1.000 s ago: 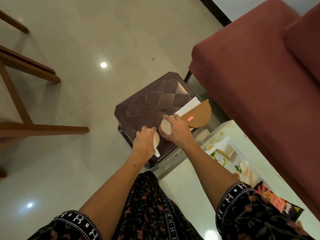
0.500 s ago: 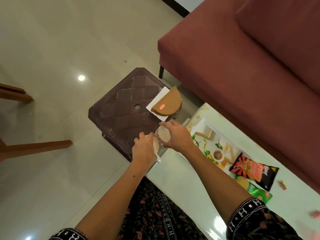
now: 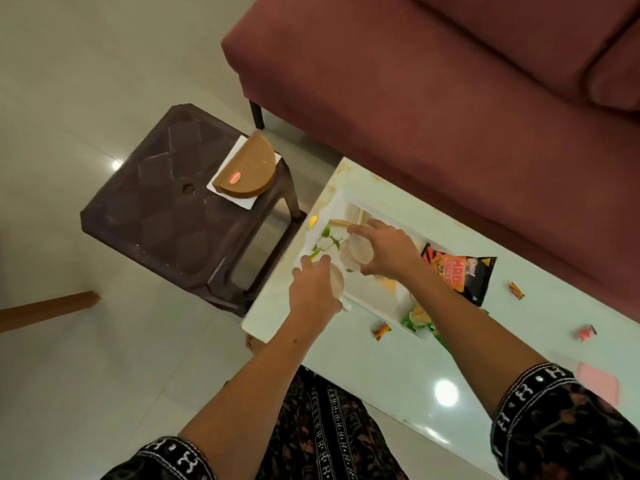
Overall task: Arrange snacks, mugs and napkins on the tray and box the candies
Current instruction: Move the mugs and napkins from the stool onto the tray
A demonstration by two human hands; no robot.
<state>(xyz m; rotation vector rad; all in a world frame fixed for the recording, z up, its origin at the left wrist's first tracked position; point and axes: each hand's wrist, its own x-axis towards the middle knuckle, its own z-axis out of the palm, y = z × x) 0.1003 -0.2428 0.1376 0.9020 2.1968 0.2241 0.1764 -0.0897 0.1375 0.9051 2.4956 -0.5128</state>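
Left hand (image 3: 313,292) is wrapped around a white mug (image 3: 336,283) at the near edge of the white tray (image 3: 375,304); right hand (image 3: 388,249) grips a second mug (image 3: 358,253) above the tray's leaf print. Chips bag (image 3: 457,273) lies just beside it, candies (image 3: 381,330) scattered on the table (image 3: 398,368).

The sofa (image 3: 450,98) is dusty maroon. The stool (image 3: 166,209) is dark brown with a moulded diamond pattern. On it lies a white napkin (image 3: 242,199) under a tan half-round box (image 3: 247,169) with a small red label. The tabletop (image 3: 398,368) is pale mint – glossy. The tray (image 3: 377,306) is white with green leaf prints. The mugs (image 3: 360,251) are off-white. The chip bag (image 3: 457,271) is black and orange. The sleeves (image 3: 554,427) are black with white motifs.
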